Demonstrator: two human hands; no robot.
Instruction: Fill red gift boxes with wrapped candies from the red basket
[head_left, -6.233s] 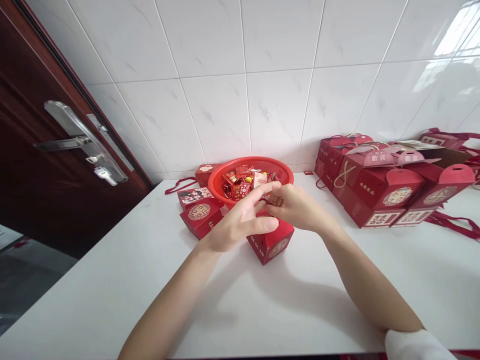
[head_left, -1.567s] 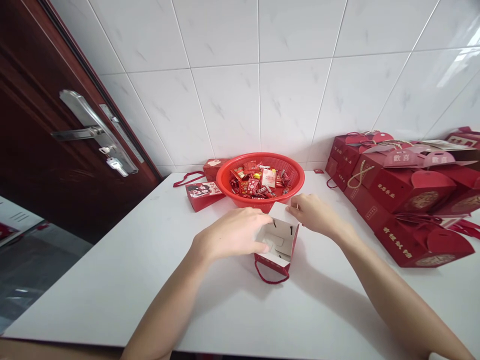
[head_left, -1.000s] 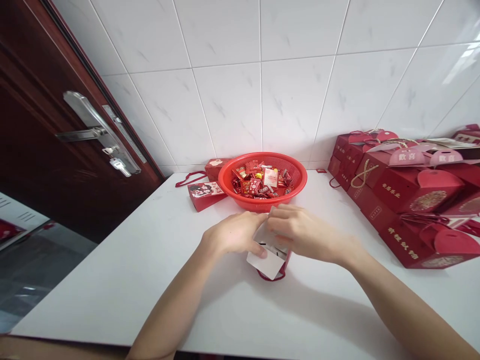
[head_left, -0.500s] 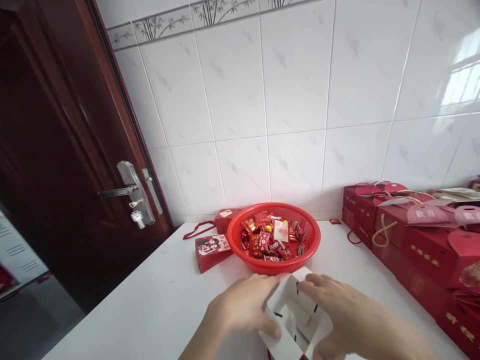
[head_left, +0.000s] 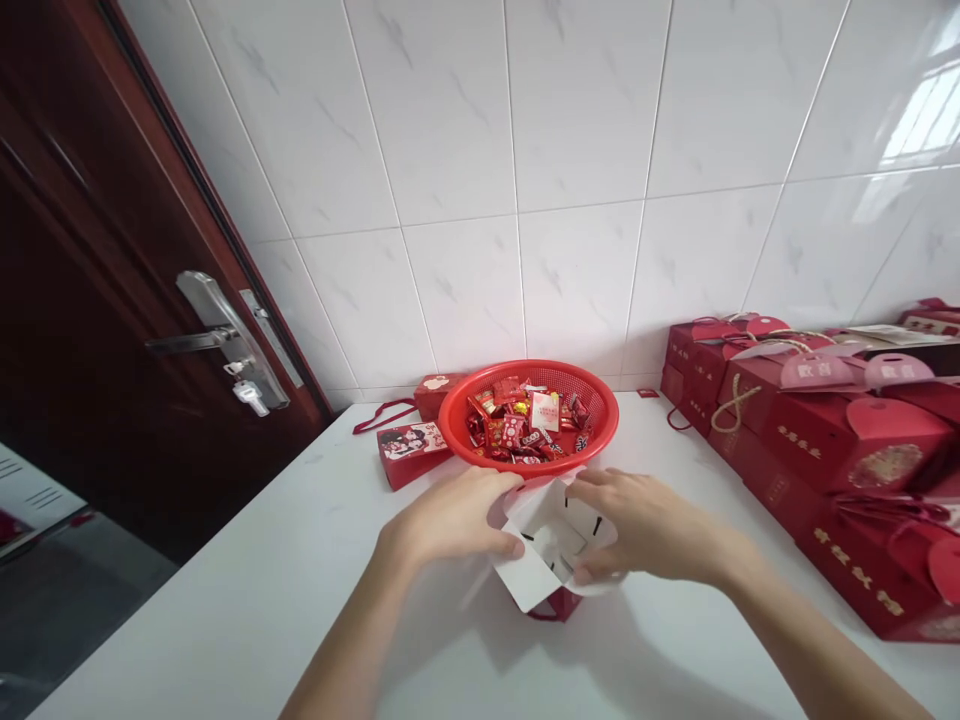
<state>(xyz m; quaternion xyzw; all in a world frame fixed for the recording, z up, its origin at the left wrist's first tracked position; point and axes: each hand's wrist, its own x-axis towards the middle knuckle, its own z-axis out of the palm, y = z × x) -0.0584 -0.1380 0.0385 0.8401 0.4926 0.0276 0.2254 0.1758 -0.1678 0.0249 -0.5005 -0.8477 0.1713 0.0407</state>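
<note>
Between my hands stands a small gift box [head_left: 556, 532], white inside and red outside, with its top flaps spread and dark slits in the walls. Its inside looks bare. My left hand [head_left: 457, 520] grips the left flap, thumb on the white inner face. My right hand [head_left: 637, 525] holds the right side, fingers over the far edge and thumb inside the near rim. Just behind the box sits a red plastic basket [head_left: 607, 425] of wrapped candies [head_left: 517, 425]. A red ribbon shows under the box's near side.
Left of the basket lie a red box with a printed couple [head_left: 412, 442] and another small red box [head_left: 435, 393] with a ribbon. Stacked red gift boxes [head_left: 810, 430] line the right side. A tiled wall [head_left: 465, 280] closes the back; a door [head_left: 82, 300] with keys stands left.
My view has tilted down, so more of the table and forearms shows. The box flaps are spread wider outward, and both hands still hold the box.
</note>
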